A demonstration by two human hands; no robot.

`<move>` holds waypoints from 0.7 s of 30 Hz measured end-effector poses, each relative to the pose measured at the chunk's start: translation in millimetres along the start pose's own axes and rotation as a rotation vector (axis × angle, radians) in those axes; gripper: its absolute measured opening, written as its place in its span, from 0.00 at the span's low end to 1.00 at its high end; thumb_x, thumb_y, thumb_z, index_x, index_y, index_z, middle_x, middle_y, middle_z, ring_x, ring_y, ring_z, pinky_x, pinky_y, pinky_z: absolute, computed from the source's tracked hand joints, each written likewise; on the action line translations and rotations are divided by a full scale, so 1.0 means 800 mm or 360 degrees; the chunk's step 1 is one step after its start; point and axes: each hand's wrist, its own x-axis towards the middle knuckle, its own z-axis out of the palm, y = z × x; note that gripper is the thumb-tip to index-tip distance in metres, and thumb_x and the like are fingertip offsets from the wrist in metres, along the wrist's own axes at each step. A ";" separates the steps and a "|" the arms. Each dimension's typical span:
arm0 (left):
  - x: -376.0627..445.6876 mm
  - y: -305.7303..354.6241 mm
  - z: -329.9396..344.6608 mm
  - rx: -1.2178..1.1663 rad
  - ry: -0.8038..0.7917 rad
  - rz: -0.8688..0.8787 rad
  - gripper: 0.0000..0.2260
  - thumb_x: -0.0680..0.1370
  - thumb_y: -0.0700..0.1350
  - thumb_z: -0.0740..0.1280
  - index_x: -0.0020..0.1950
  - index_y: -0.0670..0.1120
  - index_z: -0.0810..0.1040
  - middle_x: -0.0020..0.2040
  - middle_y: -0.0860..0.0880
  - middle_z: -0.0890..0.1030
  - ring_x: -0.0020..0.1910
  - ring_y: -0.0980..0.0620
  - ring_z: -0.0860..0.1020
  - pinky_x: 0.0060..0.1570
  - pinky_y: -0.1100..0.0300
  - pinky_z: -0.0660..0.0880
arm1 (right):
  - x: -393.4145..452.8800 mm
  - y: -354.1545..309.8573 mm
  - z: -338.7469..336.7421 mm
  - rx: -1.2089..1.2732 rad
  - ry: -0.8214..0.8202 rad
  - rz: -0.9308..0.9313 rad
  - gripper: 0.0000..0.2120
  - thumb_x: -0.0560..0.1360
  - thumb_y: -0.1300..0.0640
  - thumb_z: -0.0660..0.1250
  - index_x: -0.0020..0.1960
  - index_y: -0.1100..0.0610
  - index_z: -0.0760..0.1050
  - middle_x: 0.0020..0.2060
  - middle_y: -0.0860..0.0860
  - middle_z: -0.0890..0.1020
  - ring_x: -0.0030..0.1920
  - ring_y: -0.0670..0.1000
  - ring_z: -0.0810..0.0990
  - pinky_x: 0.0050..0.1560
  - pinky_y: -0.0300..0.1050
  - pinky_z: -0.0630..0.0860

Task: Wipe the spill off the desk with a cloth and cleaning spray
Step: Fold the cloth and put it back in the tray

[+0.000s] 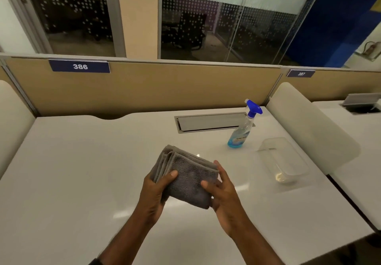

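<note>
A folded grey cloth [185,174] is held above the white desk [82,171] between both hands. My left hand [155,192] grips its left side with the thumb on top. My right hand [223,190] holds its right edge, thumb pressed on the cloth. A clear spray bottle [242,132] with blue liquid and a blue trigger head stands upright on the desk, to the right and beyond the cloth. I cannot make out a spill on the glossy desk surface.
A clear plastic container [284,161] lies right of the bottle. A grey cable flap [210,122] is set into the desk behind. Tan partition [165,87] runs along the back; a white divider [305,120] stands on the right.
</note>
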 end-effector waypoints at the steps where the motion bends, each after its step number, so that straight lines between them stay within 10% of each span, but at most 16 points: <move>1: 0.004 -0.002 0.005 0.0034 -0.0012 0.0006 0.22 0.65 0.45 0.77 0.59 0.52 0.81 0.55 0.46 0.84 0.54 0.47 0.83 0.44 0.58 0.80 | 0.003 -0.005 -0.009 -0.0048 0.0055 -0.0045 0.45 0.66 0.57 0.78 0.77 0.41 0.63 0.60 0.49 0.85 0.60 0.53 0.84 0.55 0.56 0.83; 13: 0.062 -0.054 0.101 0.0542 -0.0078 -0.0019 0.35 0.63 0.44 0.81 0.68 0.54 0.73 0.53 0.47 0.85 0.52 0.46 0.84 0.49 0.47 0.81 | 0.045 -0.088 -0.156 -0.0521 0.0255 -0.0324 0.41 0.70 0.70 0.76 0.77 0.48 0.66 0.46 0.51 0.89 0.51 0.49 0.87 0.48 0.38 0.83; 21: 0.100 -0.123 0.223 0.0800 -0.0048 -0.0087 0.31 0.68 0.38 0.77 0.68 0.53 0.71 0.45 0.49 0.87 0.45 0.52 0.85 0.36 0.61 0.81 | 0.088 -0.136 -0.292 -0.0663 0.0526 -0.0281 0.37 0.69 0.65 0.80 0.73 0.47 0.70 0.40 0.46 0.87 0.40 0.40 0.85 0.35 0.28 0.77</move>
